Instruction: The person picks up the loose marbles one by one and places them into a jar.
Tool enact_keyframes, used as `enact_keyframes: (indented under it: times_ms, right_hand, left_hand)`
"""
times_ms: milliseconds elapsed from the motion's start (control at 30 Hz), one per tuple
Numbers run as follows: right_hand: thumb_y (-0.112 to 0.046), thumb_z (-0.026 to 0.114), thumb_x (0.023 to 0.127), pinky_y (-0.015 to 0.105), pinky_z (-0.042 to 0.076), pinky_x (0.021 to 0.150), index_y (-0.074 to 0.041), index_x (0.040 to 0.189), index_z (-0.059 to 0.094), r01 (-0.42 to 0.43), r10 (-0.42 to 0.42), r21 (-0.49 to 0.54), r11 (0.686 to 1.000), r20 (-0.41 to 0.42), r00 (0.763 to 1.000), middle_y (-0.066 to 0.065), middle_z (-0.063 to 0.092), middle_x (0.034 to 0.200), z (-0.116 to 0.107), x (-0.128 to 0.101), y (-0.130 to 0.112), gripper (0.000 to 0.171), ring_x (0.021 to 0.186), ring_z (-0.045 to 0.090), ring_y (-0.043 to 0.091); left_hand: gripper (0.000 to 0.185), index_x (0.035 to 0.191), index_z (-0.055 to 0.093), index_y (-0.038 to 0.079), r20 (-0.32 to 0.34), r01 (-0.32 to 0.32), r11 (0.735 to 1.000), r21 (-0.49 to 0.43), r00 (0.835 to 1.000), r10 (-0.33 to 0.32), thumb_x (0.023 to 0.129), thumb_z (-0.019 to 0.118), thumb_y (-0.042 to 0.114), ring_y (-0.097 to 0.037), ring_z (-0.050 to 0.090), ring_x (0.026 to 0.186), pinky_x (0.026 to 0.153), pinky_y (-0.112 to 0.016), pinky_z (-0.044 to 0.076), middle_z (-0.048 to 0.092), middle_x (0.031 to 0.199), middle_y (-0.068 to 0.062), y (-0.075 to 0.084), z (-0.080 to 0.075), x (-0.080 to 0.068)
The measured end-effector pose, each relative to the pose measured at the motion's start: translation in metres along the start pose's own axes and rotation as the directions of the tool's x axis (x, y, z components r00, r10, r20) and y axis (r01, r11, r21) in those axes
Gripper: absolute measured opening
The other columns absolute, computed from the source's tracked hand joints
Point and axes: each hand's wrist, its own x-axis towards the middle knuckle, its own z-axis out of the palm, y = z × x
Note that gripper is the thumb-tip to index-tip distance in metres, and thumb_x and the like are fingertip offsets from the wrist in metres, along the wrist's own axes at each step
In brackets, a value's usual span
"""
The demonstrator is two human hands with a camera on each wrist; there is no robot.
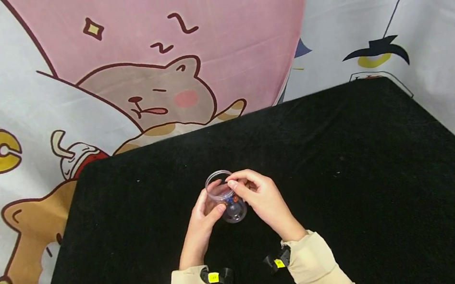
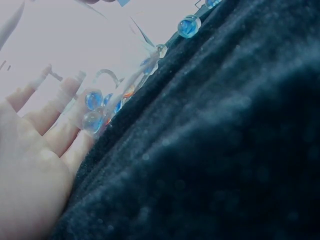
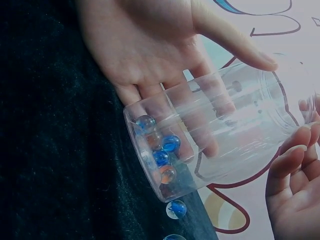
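Observation:
A clear plastic jar (image 1: 223,196) stands tilted on the black cloth (image 1: 345,169), with several blue and orange glass marbles (image 3: 160,156) gathered at its base. My left hand (image 1: 201,219) holds the jar from the left, its fingers curled round the wall (image 3: 150,55). My right hand (image 1: 257,195) is at the jar's mouth, and its thumb and forefinger tips meet on the rim (image 3: 299,145). Nothing shows between them besides the rim. In the left wrist view the jar (image 2: 107,95) sits just beyond my fingers (image 2: 55,125).
Loose blue marbles lie on the cloth beside the jar's base (image 3: 176,209), (image 2: 189,26). The black cloth covers the table out to its edges. A cartoon-printed sheet (image 1: 147,66) hangs behind and to both sides.

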Motion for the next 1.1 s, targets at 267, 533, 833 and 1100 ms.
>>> enact_keyframes:
  times_ms: [267,533,833,1100]
  right_hand:
    - [-0.018,0.058,0.087,0.026,0.044,0.058,-0.009,0.101,0.063,0.0,0.0,0.007,1.0,0.002,1.0,0.004,0.056,0.076,0.0,0.0,0.0,0.017,0.067,0.053,0.023]
    - [-0.022,0.059,0.086,0.028,0.045,0.063,-0.013,0.114,0.056,-0.068,0.068,0.035,0.997,0.019,0.998,0.006,0.054,0.082,0.002,0.0,0.005,0.029,0.072,0.053,0.025]
    - [-0.022,0.058,0.087,0.029,0.045,0.062,-0.015,0.115,0.056,-0.082,0.082,0.021,0.996,0.012,0.997,0.006,0.056,0.08,0.0,0.0,0.005,0.029,0.069,0.053,0.025]
    - [-0.022,0.058,0.087,0.029,0.045,0.062,-0.015,0.115,0.056,-0.088,0.088,0.018,0.996,0.015,0.996,0.008,0.057,0.082,0.001,0.0,0.003,0.029,0.069,0.054,0.02]
  left_hand:
    - [0.047,0.134,0.037,0.012,-0.006,0.002,1.0,0.006,1.0,-0.002,0.089,0.05,0.007,-0.021,0.044,0.119,0.097,-0.044,0.032,0.048,0.129,-0.007,-0.003,-0.002,0.0]
    - [0.047,0.133,0.038,0.015,-0.017,-0.025,1.0,-0.005,1.0,0.025,0.089,0.054,0.019,-0.024,0.045,0.118,0.096,-0.043,0.033,0.048,0.129,-0.007,-0.016,-0.006,0.002]
    - [0.047,0.133,0.039,0.015,-0.019,-0.03,0.999,-0.018,0.999,0.029,0.088,0.054,0.019,-0.024,0.046,0.117,0.096,-0.042,0.034,0.049,0.129,-0.008,-0.015,-0.004,0.003]
    - [0.047,0.133,0.038,0.016,-0.028,-0.019,1.0,-0.009,0.999,0.019,0.089,0.053,0.018,-0.023,0.046,0.117,0.097,-0.043,0.033,0.049,0.129,-0.007,-0.015,-0.004,0.003]
